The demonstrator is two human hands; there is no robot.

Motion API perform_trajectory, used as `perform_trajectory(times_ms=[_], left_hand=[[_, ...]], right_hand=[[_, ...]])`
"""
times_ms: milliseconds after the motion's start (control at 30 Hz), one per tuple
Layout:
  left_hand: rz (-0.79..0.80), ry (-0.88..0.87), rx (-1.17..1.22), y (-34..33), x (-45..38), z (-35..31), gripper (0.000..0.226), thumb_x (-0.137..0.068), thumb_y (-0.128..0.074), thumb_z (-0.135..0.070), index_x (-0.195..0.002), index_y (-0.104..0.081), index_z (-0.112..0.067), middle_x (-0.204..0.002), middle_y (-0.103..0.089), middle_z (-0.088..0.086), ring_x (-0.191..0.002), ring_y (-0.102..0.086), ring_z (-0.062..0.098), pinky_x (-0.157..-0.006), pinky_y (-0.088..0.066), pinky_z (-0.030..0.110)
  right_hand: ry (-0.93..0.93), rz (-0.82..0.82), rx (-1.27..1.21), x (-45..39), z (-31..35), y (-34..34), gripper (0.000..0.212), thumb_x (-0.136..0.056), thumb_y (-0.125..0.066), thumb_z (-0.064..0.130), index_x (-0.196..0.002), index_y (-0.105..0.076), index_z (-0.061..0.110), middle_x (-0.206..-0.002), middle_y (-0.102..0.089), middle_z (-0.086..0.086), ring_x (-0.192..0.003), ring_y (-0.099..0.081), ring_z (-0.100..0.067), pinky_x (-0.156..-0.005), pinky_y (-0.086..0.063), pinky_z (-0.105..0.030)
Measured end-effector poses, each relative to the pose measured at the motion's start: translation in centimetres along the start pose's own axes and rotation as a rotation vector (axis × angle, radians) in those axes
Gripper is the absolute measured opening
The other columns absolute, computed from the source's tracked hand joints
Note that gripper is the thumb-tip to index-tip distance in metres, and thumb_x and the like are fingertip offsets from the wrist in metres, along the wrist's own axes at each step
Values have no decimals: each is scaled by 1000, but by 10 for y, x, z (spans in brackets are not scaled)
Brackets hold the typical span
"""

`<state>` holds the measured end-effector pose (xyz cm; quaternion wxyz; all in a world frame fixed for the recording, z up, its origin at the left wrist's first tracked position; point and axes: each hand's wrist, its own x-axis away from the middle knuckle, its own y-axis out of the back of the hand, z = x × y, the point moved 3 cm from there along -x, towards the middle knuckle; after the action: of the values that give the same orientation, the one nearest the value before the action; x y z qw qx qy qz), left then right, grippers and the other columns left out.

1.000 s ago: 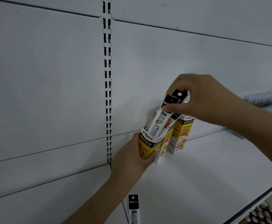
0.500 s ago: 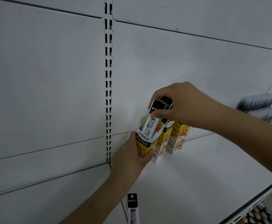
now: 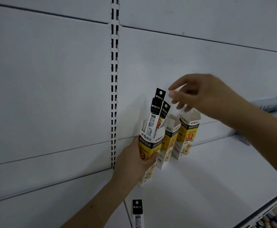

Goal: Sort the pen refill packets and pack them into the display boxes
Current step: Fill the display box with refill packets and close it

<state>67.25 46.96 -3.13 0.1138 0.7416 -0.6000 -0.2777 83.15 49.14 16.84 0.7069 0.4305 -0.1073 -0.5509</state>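
Observation:
Three yellow, black and white display boxes stand in a row on a white shelf [image 3: 208,178]. My left hand [image 3: 134,160] grips the left box [image 3: 149,143] round its lower front. Several black-topped refill packets [image 3: 155,112] stick up out of that box. The middle box [image 3: 169,139] and the right box [image 3: 187,134] stand open-topped beside it. My right hand [image 3: 205,94] hovers above the boxes, blurred, fingers loosely spread and holding nothing. One more refill packet [image 3: 137,211] lies on the shelf near the bottom edge of the view.
A slotted white upright [image 3: 114,89] runs down the back panel just left of the boxes. The shelf's front rail [image 3: 266,209] crosses the lower right, with goods on a lower level below it. Blurred packets [image 3: 272,106] lie at the far right.
My right hand has let go of the packets it pushed into the left box and has lifted up and to the right. The packets now stand in the box.

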Motion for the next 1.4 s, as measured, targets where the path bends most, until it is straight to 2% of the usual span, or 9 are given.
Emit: perform_trajectory(times_ms=[167,333,567,700,867,967,1067,1167,1400], left_hand=[[-16,-15,-29,-2,1,-2,58,-79,-70,-55,-129,-46,-38,-114,-63,-23,-101,-61,0,-83,-52,22],[-24,-22,-62,1,0,-1,54,-79,-69,-59,-125,-46,-44,-103,-58,-29,-94,-59,-5,-76,-49,16],[-26,-9,-92,3,-4,2,54,-78,-68,-61,-123,-46,-42,-103,-59,-27,-91,-60,-4,-79,-55,24],[-9,-8,-100,3,-4,2,49,-78,-67,-62,-118,-45,-44,-99,-59,-28,-88,-60,-5,-76,-54,22],[11,-2,-75,5,-6,3,50,-78,-68,-60,-120,-44,-45,-101,-60,-28,-87,-58,-8,-72,-48,15],[17,-18,-91,4,-6,4,57,-77,-66,-63,-125,-45,-43,-112,-64,-25,-96,-62,-4,-82,-55,24],[27,-59,-101,3,-5,2,59,-76,-66,-65,-127,-44,-45,-113,-62,-27,-99,-61,-5,-83,-53,20],[43,-92,-103,2,-2,-1,58,-77,-67,-63,-127,-43,-47,-109,-61,-30,-98,-59,-8,-82,-50,14],[32,-108,-121,11,-6,-1,48,-78,-68,-62,-117,-44,-51,-107,-64,-28,-93,-59,-10,-77,-48,11]], right_hand=[[-91,115,98,5,-22,-41,20,-82,-73,41,-91,-73,23,-70,-74,11,-63,-70,-1,-70,-59,-26],[-39,-108,-9,-5,-18,-12,16,-83,-72,35,-92,-74,22,-59,-70,8,-45,-59,6,-42,-37,-3],[32,-318,-22,-22,-21,16,20,-96,-53,27,-99,-67,12,-93,-72,-3,-86,-70,-17,-84,-56,-37],[-12,-169,-299,-24,-28,-6,15,-101,-43,14,-99,-53,2,-94,-75,-9,-82,-74,-15,-75,-60,-29],[50,-549,-568,-29,-25,40,24,-96,-33,3,-91,-51,19,-71,-66,0,-62,-68,-15,-61,-56,-27],[-195,-326,-301,-27,-29,19,20,-100,-45,26,-93,-62,18,-71,-56,-1,-46,-48,-8,-39,-38,-14],[-246,-37,-80,-26,-35,-18,55,-85,-58,61,-99,-67,8,-72,-56,-2,-50,-45,-9,-49,-41,-19],[-214,-3,-199,-29,-33,-30,45,-86,-68,45,-90,-64,1,-52,-51,5,-34,-38,-4,-37,-34,-14],[174,-645,-257,-1,-3,51,21,-93,-60,38,-80,-68,24,-55,-56,6,-36,-47,-4,-39,-39,-20]])
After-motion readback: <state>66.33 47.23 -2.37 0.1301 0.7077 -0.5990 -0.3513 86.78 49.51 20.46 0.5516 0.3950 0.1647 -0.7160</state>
